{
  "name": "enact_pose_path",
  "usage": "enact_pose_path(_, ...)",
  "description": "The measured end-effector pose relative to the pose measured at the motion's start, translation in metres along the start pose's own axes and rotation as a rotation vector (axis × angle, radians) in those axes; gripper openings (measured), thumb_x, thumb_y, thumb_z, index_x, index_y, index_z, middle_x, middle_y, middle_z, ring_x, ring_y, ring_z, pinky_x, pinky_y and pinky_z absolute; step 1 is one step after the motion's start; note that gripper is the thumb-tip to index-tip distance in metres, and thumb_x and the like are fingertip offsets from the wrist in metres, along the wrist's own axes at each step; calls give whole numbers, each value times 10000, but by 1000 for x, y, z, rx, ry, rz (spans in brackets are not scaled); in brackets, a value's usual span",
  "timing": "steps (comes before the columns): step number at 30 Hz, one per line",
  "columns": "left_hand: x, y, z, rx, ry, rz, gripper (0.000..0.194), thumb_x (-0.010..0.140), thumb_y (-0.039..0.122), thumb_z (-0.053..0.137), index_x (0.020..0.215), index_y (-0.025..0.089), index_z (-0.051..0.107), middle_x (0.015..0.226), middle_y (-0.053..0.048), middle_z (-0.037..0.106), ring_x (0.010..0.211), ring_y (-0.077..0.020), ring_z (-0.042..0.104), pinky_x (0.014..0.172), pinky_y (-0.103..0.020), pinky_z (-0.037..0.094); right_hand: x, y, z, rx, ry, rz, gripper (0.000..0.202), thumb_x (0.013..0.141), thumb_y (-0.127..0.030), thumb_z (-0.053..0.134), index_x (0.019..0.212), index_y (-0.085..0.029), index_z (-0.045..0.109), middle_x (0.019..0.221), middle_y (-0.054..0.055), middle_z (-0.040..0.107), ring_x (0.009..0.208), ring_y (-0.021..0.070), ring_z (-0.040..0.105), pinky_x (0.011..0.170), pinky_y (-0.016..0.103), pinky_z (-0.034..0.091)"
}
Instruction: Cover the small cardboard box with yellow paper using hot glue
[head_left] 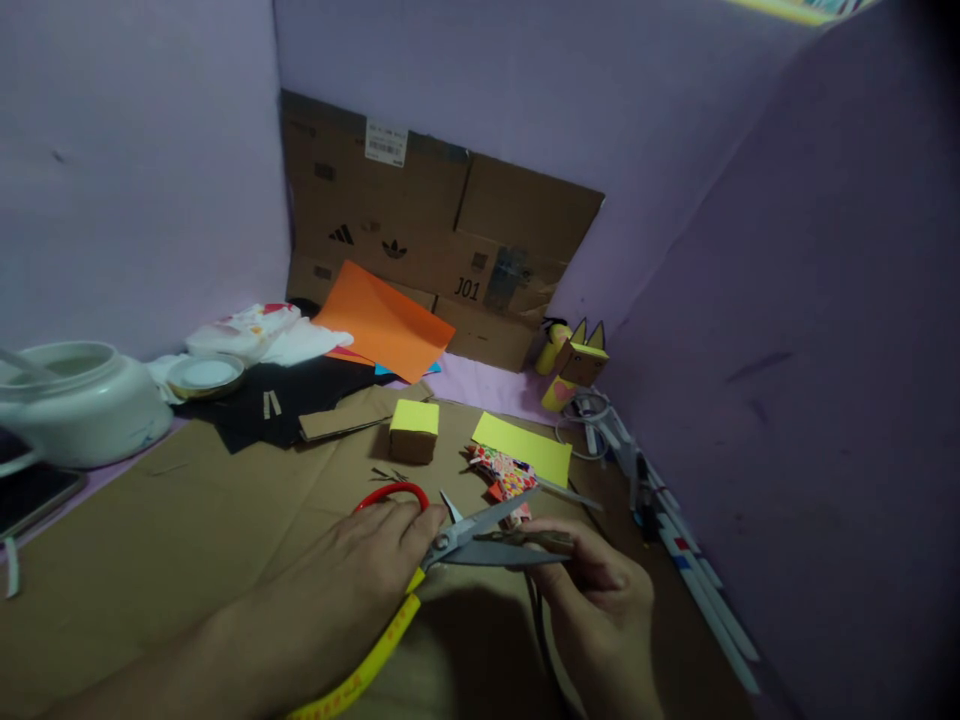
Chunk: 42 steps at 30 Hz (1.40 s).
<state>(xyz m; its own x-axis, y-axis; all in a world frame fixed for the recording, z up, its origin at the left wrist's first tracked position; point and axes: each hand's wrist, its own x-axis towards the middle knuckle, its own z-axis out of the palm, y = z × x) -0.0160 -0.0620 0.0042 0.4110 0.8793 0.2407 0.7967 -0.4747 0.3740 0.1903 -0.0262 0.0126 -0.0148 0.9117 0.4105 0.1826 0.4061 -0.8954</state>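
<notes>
My left hand (375, 565) grips a pair of scissors (444, 543) with a red handle loop, its blades spread apart and pointing right. In my right hand (600, 600) a small piece of cardboard (553, 541) is pinched between thumb and fingers, its left end between the scissor blades. A yellow measuring tape (367, 668) runs below my left wrist. Just beyond the blades lies a floral-patterned piece (510, 473) on a yellow paper sheet (536, 452). A small cardboard cube (412, 447) with a yellow top stands beyond my left hand, thin dark scraps (390, 475) in front of it.
Flat cardboard (225, 520) covers the work surface. Behind are orange paper (386, 320), black sheets (300, 385) and a cardboard panel (420, 210) against the wall. A white pot (97, 410) stands left. Cardboard figures (585, 360) and white strips (697, 580) line the right wall.
</notes>
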Motion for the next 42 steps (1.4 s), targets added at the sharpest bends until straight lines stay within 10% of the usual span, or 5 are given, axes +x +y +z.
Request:
enact_pose_path(17,1,0,0,399,-56,85,496,756,-30,303,1203,173,379,889,-96,609,711,-222,584,580,-329,481,2,-1,2,179,-39,107,74,663,-163,663,694,-206,715,528,-4,672,485,141,633,466,190,513)
enact_pose_path(42,4,5,-12,354,-214,27,381,735,-20,321,994,168,530,759,-71,629,600,-229,595,537,-322,460,5,10,4,123,-114,205,93,685,-230,650,634,-160,682,532,7,632,512,144,579,495,227,467)
